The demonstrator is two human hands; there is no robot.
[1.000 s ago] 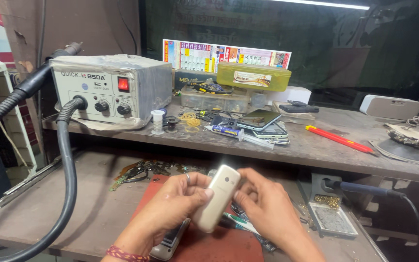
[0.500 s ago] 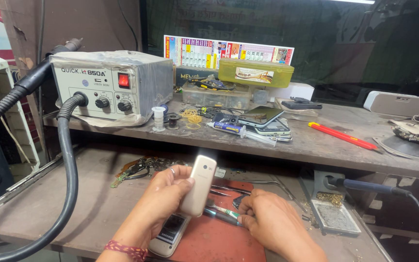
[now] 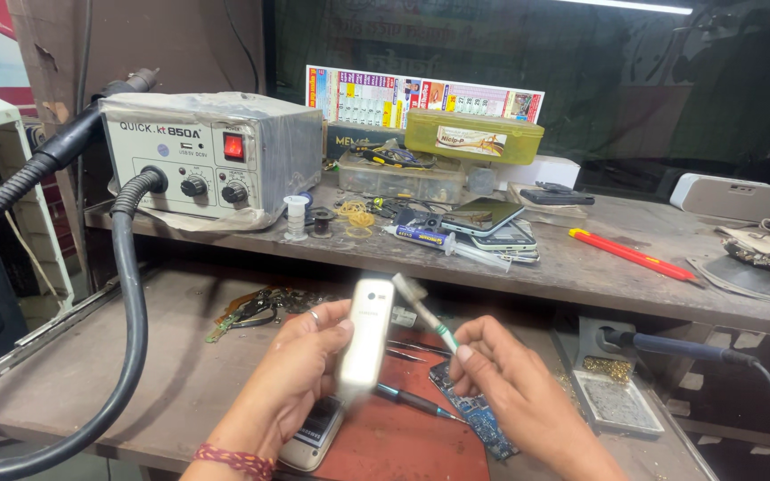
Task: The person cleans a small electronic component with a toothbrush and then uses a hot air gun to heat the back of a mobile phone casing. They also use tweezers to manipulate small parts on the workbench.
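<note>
A yellow-green box (image 3: 474,136) with a label sits before a colourful chart (image 3: 421,96) on the upper surface (image 3: 581,267). The left hand (image 3: 300,361) grips a white phone (image 3: 367,343); the right hand (image 3: 510,383) pinches a brush (image 3: 422,307), its bristles blurred.

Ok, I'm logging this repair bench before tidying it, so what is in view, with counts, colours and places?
hot-air station: one, grey, upper shelf left
black hose: one, from the station down the left
lidded box: one, yellow-green, shelf back
clear tray: one, under that box
stacked phones: several, dark screens, shelf middle
red tool: one, shelf right
soldering iron: one, blue handle, lower right
circuit board: one, blue, on the red mat
white phone: one, upright in left hand
brush: one, pale, in right hand
</note>
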